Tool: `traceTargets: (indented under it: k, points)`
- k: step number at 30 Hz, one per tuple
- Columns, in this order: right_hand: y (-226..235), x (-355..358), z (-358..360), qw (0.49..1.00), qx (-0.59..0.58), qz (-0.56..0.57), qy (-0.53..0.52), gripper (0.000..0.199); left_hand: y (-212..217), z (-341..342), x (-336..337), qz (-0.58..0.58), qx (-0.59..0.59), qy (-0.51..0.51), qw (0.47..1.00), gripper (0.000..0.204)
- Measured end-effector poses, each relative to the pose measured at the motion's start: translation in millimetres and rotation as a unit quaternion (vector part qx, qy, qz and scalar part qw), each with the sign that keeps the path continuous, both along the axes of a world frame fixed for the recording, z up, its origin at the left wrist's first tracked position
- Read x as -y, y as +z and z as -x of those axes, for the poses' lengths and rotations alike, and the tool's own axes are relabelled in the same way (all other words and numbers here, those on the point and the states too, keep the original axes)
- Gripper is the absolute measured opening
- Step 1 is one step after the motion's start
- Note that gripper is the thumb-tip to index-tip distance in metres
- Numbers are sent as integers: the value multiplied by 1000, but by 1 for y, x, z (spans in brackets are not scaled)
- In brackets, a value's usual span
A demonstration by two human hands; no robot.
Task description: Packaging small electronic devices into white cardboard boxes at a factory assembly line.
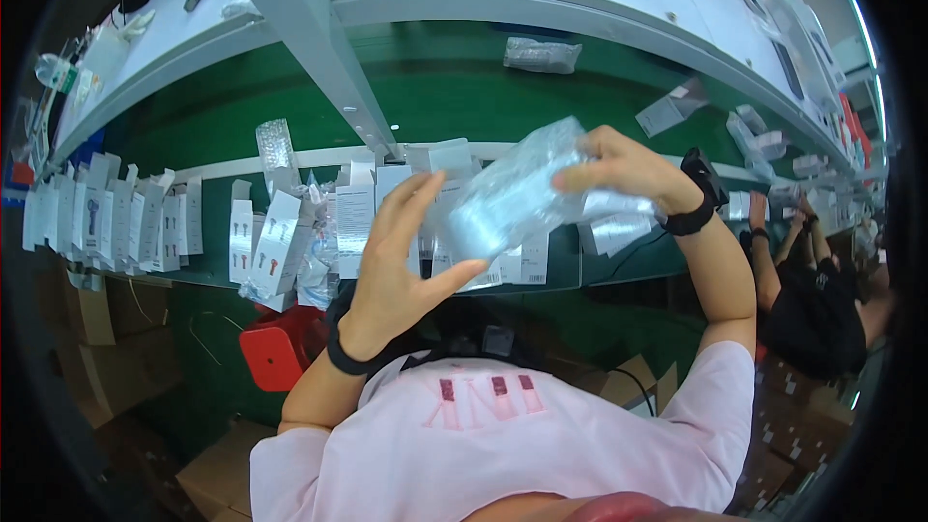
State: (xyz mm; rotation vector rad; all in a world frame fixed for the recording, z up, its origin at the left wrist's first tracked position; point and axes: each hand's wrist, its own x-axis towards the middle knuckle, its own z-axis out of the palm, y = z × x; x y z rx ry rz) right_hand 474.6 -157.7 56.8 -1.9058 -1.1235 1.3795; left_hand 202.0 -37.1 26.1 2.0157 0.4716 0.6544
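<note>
A clear bubble-wrap pouch (517,188), slightly blurred, is held up at a slant in front of my chest. Something pale shows through the plastic, too unclear to name. My right hand (623,169) grips its upper right end between thumb and fingers. Close to the pouch's lower left end, my left hand (391,266) has its thumb and fingers spread wide, with no grip on it. Beneath the pouch, white cartons (527,261) lie on the bench, partly hidden by it and by my hands.
Printed white boxes (275,242) and a row of similar boxes (106,213) stand at the left. A grey post (304,34) rises beyond my hands. Another bubble-wrap pouch (541,55) lies on the green belt. At the right, a co-worker (817,314) works alongside. A red stool (275,353) is below.
</note>
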Motion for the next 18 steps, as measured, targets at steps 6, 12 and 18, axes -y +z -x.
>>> traceTargets:
  k: [6, 12, 18]
  points:
    - [-116, -14, -137, 896, -323, 12, -304, 32, -36, 49, -16, 39, -38, 47, 997, 51]
    - [-206, -137, -186, 871, -385, 23, -305, 24, -57, 98, -15, 136, -31, 148, 979, 32]
    - [-274, -288, -163, 859, -494, 15, -136, 32, -83, 138, -5, 180, -96, 262, 943, 29]
